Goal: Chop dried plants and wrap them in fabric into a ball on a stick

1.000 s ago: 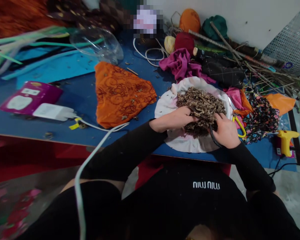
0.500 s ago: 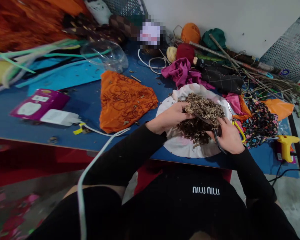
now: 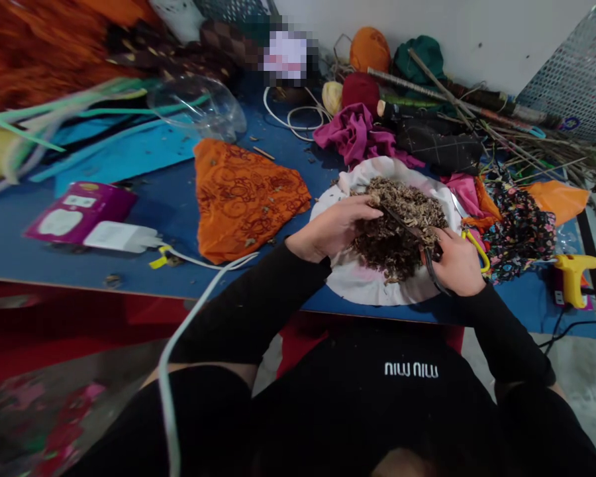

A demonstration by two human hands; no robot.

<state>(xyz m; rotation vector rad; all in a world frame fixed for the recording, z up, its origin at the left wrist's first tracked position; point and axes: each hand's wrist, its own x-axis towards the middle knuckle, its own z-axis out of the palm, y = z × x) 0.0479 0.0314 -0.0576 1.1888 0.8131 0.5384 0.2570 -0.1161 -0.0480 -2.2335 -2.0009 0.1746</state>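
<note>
A heap of brown, shredded dried plant material [image 3: 402, 255] lies on a round white cloth [image 3: 362, 291] near the table's front edge. My right hand [image 3: 457, 262] is closed around the dark handles of a pair of scissors [image 3: 433, 270]. Their blades point left into the heap, toward my other hand. My left hand [image 3: 340, 225] is at the heap's left side, thumb and fingers pinching some of the dried material near the blade tips. Its fingertips are partly hidden by the bits.
An orange printed cloth [image 3: 248, 202] lies to the left, beside a white charger [image 3: 122, 236] and purple box [image 3: 79, 212]. Purple fabric [image 3: 352, 136] and sticks [image 3: 457, 109] lie behind. A yellow glue gun [image 3: 573, 278] and floral fabric [image 3: 521, 232] are right. A white cable [image 3: 166, 391] crosses in front.
My left thumb and fingers have shifted slightly on the heap, and the scissors have moved a little within it. The whole view has shifted slightly.
</note>
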